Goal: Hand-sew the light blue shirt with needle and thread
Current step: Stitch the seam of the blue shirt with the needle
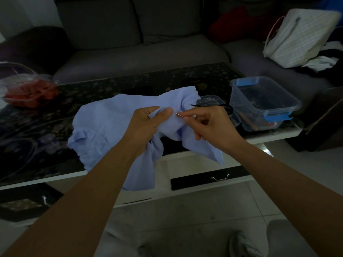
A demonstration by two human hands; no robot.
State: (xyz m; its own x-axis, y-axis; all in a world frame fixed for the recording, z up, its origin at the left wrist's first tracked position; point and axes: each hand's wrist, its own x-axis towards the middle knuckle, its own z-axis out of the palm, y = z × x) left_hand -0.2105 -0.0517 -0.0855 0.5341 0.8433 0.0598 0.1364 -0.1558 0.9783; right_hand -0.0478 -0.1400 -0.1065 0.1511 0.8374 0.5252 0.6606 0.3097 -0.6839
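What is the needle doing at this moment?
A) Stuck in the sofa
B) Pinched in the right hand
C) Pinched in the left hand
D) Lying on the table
B: the right hand pinches the needle between thumb and forefinger, its tip at the shirt, which the left hand grips.

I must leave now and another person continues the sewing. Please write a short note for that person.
Left hand: grips a bunched fold of the light blue shirt, thumb on top.
Right hand: pinches the needle, its tip at that fold.
Shirt lies partly on the table, hanging over the front edge.
Done: no stitches or thread visible.
Left: the sewing.
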